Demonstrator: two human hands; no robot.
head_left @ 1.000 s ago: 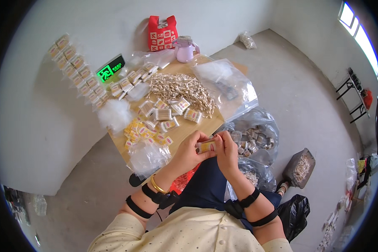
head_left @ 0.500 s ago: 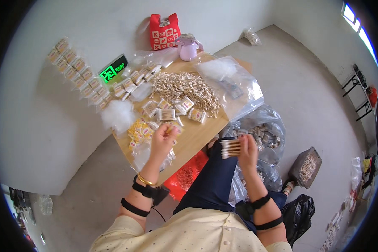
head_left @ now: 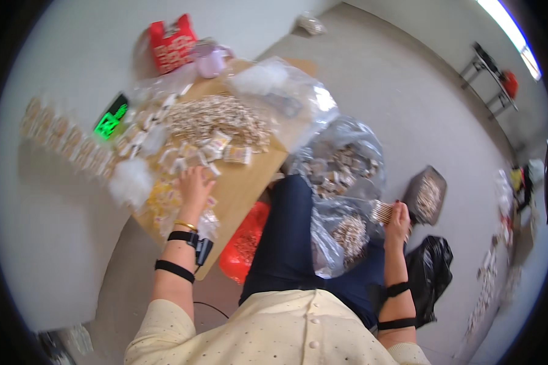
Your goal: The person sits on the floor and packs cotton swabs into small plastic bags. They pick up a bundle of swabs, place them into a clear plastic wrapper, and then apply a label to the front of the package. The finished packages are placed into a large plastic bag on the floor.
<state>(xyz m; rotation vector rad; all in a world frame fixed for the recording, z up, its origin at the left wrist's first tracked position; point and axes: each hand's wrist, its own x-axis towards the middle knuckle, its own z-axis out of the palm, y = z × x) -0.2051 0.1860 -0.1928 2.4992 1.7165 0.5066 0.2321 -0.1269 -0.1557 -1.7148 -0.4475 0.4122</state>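
Observation:
My right hand (head_left: 397, 224) is closed round a bunch of cotton swabs (head_left: 381, 212), held out to the right between a clear plastic bag (head_left: 326, 249) of loose swabs and a grey scoop-like bin (head_left: 439, 204). Over on the table, my left hand (head_left: 195, 184) reaches down with its fingers apart, holding nothing that I can see. Beneath and beside it lie yellow printed cards (head_left: 162, 198) and small packs of swabs (head_left: 218, 145). Just beyond the packs is a big heap of loose cotton swabs (head_left: 222, 118). Motion blurs the table somewhat.
A large grey plastic bag (head_left: 368, 137) of swab packs stands beside the table (head_left: 245, 188). A red bag (head_left: 240, 255) sits by my leg, a black bag (head_left: 432, 267) at right. A lilac jug (head_left: 210, 62) and red carrier bag (head_left: 172, 45) stand at the table's back.
My right hand has carried the swabs rightward, away from the table. My left hand has gone from a pinch to spread fingers over the cards and packs. The view has turned right.

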